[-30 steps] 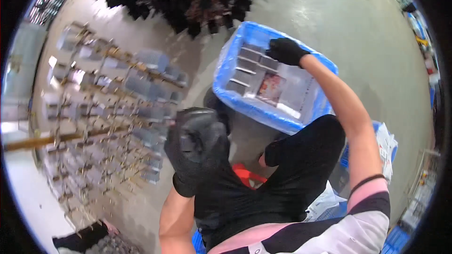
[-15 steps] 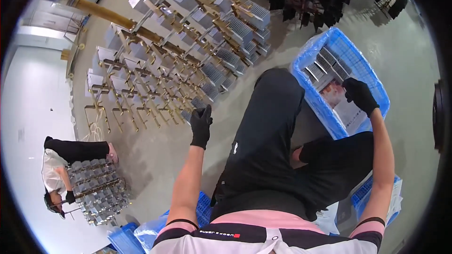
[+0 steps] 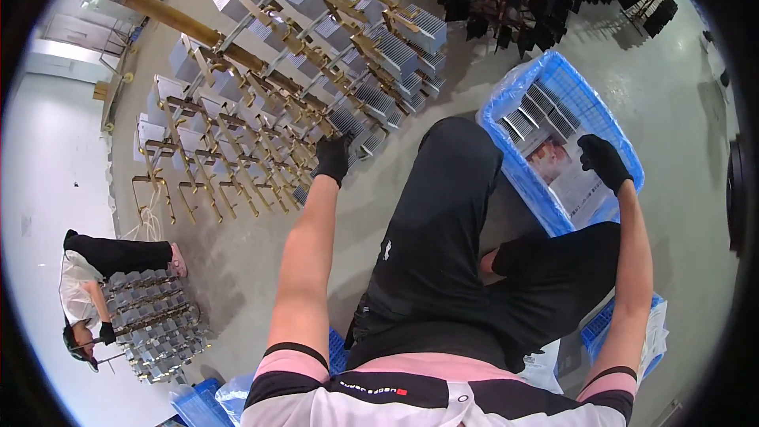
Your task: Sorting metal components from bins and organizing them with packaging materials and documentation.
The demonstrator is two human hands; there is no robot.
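Note:
My left hand (image 3: 332, 160), in a black glove, is raised at the lower right side of a rack hung with metal parts. It meets a grey finned heat sink (image 3: 345, 121) there; its fingertips blend into the dark fins, so their grip is unclear. Over the right side of a blue crate (image 3: 528, 196) lined with clear plastic hangs my right hand (image 3: 605, 163), also black-gloved. Its fingers are bent but apart, with nothing seen between them. Rows of finned heat sinks (image 3: 540, 111) lie in the crate's far end, beside a printed sheet (image 3: 581, 190).
The brass-coloured rack (image 3: 229, 130) hangs from a long pole (image 3: 146, 9). Dark parts (image 3: 530, 0) hang at the far right. At left, another person (image 3: 85, 285) bends over a second rack of grey parts (image 3: 158, 320). More blue crates (image 3: 198, 403) stand near me.
My left hand has moved away from me, up to the heat sinks on the rack. My right hand stays over the crate, its fingers slightly more spread. The whole view has shifted a little.

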